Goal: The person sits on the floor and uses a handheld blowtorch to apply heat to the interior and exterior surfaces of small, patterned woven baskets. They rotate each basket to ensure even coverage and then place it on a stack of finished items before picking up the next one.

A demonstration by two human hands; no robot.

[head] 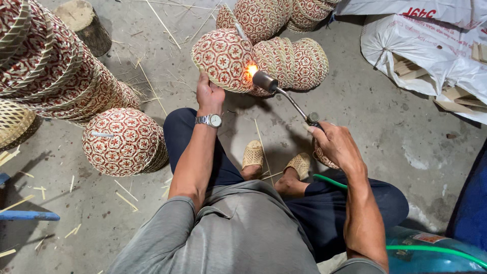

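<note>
— While the flame licks its rim, where is the woven basket?
— Raised in front of the knees, held from below by the left hand, fingers closed on its lower edge, arm stretched forward.
— And the gas torch?
— Right of the basket, nozzle touching its edge; the right hand grips the handle, wrist bent inward.
— Which step?
— Singeing stray fibres, apparently. Turning the basket steadily would seem needed next, avoiding scorching.

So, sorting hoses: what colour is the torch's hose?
Green hose, clearest in the head view.
</note>
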